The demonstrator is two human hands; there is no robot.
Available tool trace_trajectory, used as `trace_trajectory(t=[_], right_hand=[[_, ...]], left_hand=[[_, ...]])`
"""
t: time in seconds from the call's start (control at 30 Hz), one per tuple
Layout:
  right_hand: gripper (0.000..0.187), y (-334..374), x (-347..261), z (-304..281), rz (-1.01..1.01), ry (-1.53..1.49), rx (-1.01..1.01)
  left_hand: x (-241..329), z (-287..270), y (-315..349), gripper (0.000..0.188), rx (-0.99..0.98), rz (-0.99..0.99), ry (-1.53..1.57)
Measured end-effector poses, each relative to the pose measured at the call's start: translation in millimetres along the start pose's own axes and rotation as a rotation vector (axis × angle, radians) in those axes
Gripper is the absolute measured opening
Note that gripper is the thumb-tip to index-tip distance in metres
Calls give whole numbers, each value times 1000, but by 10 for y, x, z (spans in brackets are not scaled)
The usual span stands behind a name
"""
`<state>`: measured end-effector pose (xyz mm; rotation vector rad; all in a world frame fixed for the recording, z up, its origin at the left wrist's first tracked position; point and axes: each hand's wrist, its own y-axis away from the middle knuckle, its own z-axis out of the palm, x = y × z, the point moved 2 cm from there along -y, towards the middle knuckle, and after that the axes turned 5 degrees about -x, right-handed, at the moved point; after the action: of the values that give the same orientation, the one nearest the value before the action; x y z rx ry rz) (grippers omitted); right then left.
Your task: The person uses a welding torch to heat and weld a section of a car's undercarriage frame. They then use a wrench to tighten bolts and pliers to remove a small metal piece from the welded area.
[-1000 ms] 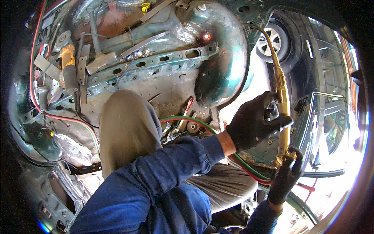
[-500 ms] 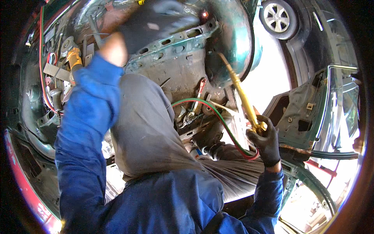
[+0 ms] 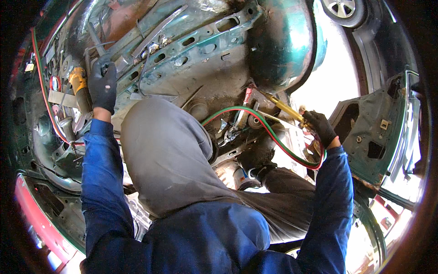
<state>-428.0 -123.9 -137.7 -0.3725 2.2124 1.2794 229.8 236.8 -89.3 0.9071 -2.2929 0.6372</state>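
Under the stripped green car floor (image 3: 200, 59), the gloved left hand (image 3: 102, 86) is clenched on a bracket beside a yellow-handled tool (image 3: 80, 89), the right hand (image 3: 319, 127) grasps the brass cutting torch (image 3: 285, 108), unlit, aimed at uncut metal: the cutting looks yet to begin.

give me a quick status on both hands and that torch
Left hand in black glove gripping a grey metal bar. Right hand shut on the brass cutting torch. Red and green hoses loop beneath it.
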Motion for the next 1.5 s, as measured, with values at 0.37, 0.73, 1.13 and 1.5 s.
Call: trace_trajectory(t=[0.37,0.73,1.13,1.5], right_hand=[[52,-1316,1982,-84,-211,1139,183],[51,-1478,1029,822,73,534,405],[80,-1304,222,990,145,682,436],[50,-1030,-609,2129,-304,-293,409]], left_hand=[[417,1023,1254,37,-808,-77,-171],[-362,2659,1568,35,-940,40,-396],[-302,2698,1475,29,-759,97,-416],[-54,2252,1262,24,-749,293,-375]])
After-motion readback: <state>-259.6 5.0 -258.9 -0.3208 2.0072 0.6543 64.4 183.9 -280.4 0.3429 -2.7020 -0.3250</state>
